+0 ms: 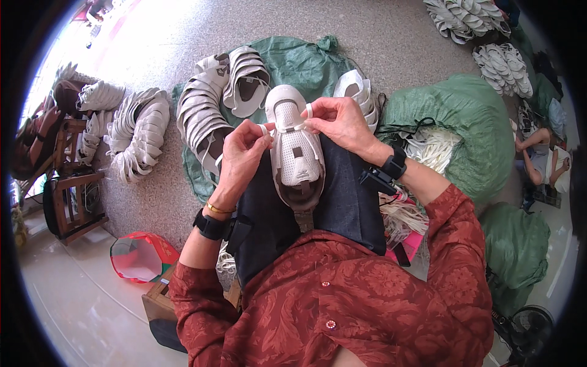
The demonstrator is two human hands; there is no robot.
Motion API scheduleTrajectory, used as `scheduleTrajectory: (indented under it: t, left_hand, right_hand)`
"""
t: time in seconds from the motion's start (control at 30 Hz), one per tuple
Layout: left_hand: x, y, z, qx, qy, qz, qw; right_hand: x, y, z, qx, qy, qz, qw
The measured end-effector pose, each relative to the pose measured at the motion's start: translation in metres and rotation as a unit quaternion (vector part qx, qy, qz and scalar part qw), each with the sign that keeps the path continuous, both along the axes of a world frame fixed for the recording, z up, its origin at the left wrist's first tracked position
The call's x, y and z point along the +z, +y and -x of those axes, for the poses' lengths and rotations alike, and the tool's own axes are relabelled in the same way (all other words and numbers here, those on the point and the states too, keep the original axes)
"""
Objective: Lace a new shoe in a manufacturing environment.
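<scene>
A pale grey shoe upper rests between my knees, its rounded toe pointing away from me and its heel opening towards me. A white shoelace runs across the throat near the toe. To the left of the upper, my left hand is closed, pinching one end of the lace between thumb and fingers. Opposite it, my right hand pinches the other end, with a short loop standing above the fingertips. Both hands are just off the upper's sides.
Curved rows of nested shoe uppers lie on a green sack ahead. An open green sack at right holds many white laces. More uppers sit at left, near a wooden chair and a red bag.
</scene>
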State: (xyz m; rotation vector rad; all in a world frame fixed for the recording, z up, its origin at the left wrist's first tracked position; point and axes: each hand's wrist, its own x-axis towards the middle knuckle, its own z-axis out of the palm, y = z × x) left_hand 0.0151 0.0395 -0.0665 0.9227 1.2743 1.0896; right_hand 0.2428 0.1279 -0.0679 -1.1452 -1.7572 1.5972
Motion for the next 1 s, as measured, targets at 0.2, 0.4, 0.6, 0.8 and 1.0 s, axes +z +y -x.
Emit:
scheduleTrajectory:
  t: [0.2, 0.4, 0.6, 0.8, 1.0]
  left_hand:
    - [-0.001, 0.0, -0.003, 0.009, -0.003, -0.007, 1.0]
    - [-0.004, 0.001, 0.002, -0.007, -0.038, -0.004, 0.999]
    - [-0.008, 0.005, 0.003, 0.009, -0.082, -0.012, 0.997]
    - [-0.008, 0.005, -0.002, 0.023, -0.1, -0.023, 0.994]
    - [-0.013, 0.005, -0.003, 0.02, -0.07, -0.038, 0.997]
  right_hand:
    - [-0.004, -0.003, 0.002, -0.021, 0.022, 0.043, 0.999]
    - [0.006, 0.002, 0.001, 0.049, -0.056, -0.019, 0.997]
    - [0.001, 0.001, 0.0, 0.007, -0.03, 0.022, 0.999]
    - [-0.005, -0.001, 0.001, 0.013, -0.028, 0.009, 0.999]
    - [-0.007, -0.003, 0.001, -0.005, -0.006, 0.008, 1.0]
